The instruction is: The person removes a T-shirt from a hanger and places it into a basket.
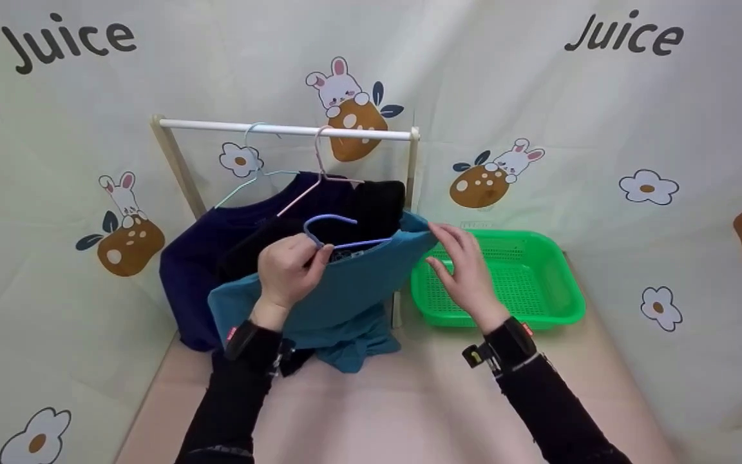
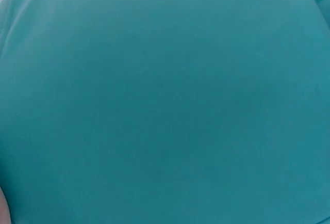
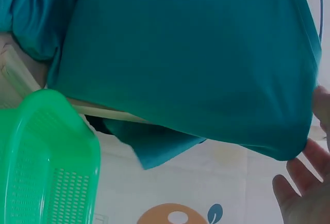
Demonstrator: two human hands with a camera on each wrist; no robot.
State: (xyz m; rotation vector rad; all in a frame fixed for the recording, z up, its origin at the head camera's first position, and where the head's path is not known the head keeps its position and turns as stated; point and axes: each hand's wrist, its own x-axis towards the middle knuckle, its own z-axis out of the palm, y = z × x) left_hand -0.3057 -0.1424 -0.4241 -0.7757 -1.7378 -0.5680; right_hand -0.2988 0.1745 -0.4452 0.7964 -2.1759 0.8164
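Note:
My left hand (image 1: 290,267) grips the blue-violet hanger (image 1: 363,243) at the base of its hook, in the head view. A teal shirt (image 1: 364,277) hangs on that hanger and fills most of the left wrist view. My right hand (image 1: 466,274) touches the shirt's right shoulder with its fingertips, fingers fairly straight and thumb apart. The right wrist view shows those fingers (image 3: 301,177) at the cloth's corner. Behind the shirt, a dark navy garment (image 1: 194,270) and a black one (image 1: 380,200) hang on a mint hanger (image 1: 236,192) and a pink hanger (image 1: 300,198).
Both rear hangers hook over the white rod (image 1: 216,125) of a wooden-sided rack (image 1: 178,167). A green perforated basket (image 1: 567,290) stands right of the rack on the pale pink table surface (image 1: 409,399). Printed curtain (image 1: 699,116) surrounds the table.

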